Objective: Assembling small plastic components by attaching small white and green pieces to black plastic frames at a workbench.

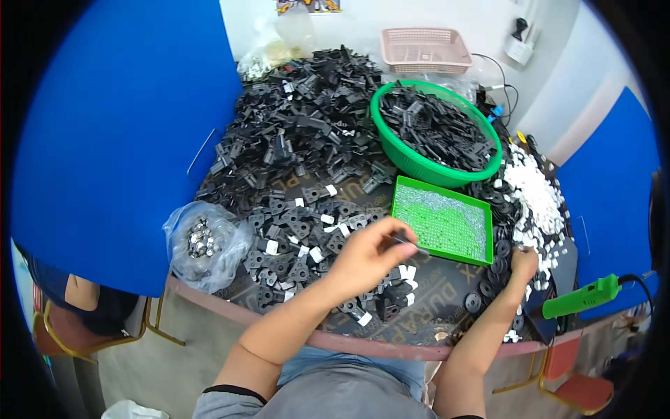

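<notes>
My left hand (370, 257) is closed in a pinch above the table, by the near left corner of a shallow green tray (490, 234). Between its fingertips is a small dark part with a thin shiny end (413, 246); its exact kind is unclear. My right hand (525, 265) reaches to the right side, its fingers drawn together among small white pieces (534, 192) and black wheels (473, 302). What those fingers hold, if anything, is hidden. Many tiny silvery pieces lie in the tray. Left of my left hand are black triangular parts (300, 227), several with white pieces attached.
Behind the tray stands a green basin (433, 174) of black plastic parts, beside a large black heap (300, 112). A plastic bag of shiny metal pieces (202, 241) sits left. A corded green-handled tool (583, 297) is at right. Blue panels (125, 140) flank the table.
</notes>
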Tool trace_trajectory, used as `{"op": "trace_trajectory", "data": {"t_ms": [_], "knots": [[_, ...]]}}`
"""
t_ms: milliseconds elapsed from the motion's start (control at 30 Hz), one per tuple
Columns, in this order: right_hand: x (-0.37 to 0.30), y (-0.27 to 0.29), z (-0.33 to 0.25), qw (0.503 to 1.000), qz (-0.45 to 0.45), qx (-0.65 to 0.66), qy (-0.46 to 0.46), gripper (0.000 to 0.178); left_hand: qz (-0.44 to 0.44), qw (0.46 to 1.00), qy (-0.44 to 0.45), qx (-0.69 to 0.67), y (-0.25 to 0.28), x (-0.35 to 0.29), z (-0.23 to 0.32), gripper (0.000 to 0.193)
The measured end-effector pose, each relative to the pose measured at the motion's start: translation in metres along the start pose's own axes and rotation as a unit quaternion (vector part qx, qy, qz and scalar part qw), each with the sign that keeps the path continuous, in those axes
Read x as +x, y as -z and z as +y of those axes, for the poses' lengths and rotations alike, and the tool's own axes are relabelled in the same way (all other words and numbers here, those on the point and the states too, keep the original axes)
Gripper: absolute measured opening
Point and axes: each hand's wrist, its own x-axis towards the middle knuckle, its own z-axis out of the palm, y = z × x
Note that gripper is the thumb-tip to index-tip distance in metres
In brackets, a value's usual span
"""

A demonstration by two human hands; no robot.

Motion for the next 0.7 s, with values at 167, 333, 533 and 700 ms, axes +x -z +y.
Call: {"op": "trace_trajectory", "data": {"t_ms": [167, 333, 533, 700], "knots": [[-0.032, 0.028, -0.067, 0.914, 0.107, 0.312, 0.235, 0.006, 0.074, 0.990, -0.036, -0.110, 0.004, 0.006, 0.008, 0.018], [-0.103, 0.034, -0.150, 0.882, -0.031, 0.351, 0.313, 0.008, 0.172, 0.979, -0.039, -0.101, 0.028, 0.018, 0.006, 0.017], [-0.071, 0.038, -0.119, 0.926, 0.047, 0.357, 0.111, 0.020, 0.291, 0.948, -0.110, -0.063, 0.057, 0.014, 0.016, 0.017], [-0.075, 0.016, -0.123, 0.908, -0.165, 0.259, 0.286, 0.019, 0.270, 0.956, -0.098, -0.063, 0.047, 0.015, 0.016, 0.016]]}}
